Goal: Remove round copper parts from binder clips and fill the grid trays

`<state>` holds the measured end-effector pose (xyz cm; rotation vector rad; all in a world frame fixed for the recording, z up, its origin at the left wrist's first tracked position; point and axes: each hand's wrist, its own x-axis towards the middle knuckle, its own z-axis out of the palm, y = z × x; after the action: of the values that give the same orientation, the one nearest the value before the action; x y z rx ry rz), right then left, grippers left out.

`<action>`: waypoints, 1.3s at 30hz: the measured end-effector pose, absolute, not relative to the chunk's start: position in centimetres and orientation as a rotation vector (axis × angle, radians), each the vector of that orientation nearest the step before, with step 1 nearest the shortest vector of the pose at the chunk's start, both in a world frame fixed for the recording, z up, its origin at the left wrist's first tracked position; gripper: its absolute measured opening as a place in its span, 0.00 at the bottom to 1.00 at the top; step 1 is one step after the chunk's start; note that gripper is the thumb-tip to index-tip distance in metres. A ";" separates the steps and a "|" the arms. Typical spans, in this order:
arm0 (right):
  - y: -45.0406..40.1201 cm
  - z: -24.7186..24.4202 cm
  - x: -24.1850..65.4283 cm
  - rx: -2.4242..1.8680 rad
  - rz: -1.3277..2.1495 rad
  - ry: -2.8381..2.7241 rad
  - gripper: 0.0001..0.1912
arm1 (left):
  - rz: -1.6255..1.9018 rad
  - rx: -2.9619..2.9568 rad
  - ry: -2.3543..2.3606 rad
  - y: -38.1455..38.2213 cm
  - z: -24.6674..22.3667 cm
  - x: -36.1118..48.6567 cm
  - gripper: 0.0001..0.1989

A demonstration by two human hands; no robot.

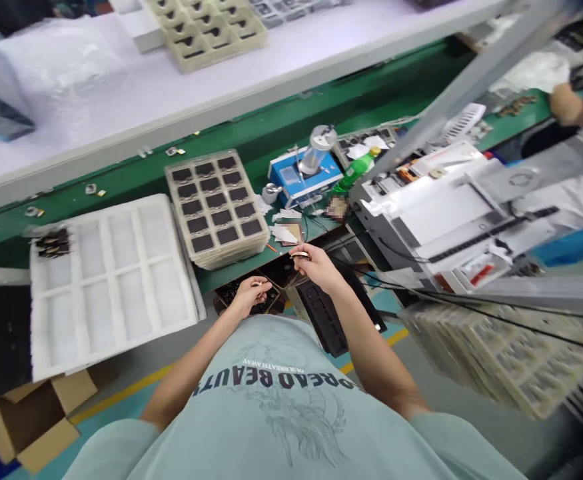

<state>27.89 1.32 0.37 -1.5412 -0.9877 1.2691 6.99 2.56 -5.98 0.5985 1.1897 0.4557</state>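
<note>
My left hand [252,293] is closed in a pinch over an open bin of small dark parts [228,293]. A tiny pale piece [256,285] shows at its fingertips, too small to name. To the right and slightly higher, my right hand [316,265] closes finger and thumb on a small, thin, flat piece with a light edge [300,254]. The two hands are apart, just in front of the bench edge. Left of them stands a stack of cream plastic trays [266,248] with dark squares in the pockets. Below my right hand is a black slotted tray [324,317].
A white foam tray [111,287] with dark pieces [54,243] at its corner lies left. Behind are a blue device [291,177] and a green bottle [358,170]. A grey machine [436,213] and cables are right. Another person's hand [566,103] shows far right.
</note>
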 end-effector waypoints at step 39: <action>4.2 4.2 16.7 -1.111 0.627 -2.241 0.15 | 0.877 0.228 0.956 4.9 3.3 -0.8 0.04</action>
<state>16.70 4.20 4.24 -1.1113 -2.2415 0.6266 -0.81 4.92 3.31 0.2282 0.9555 0.8767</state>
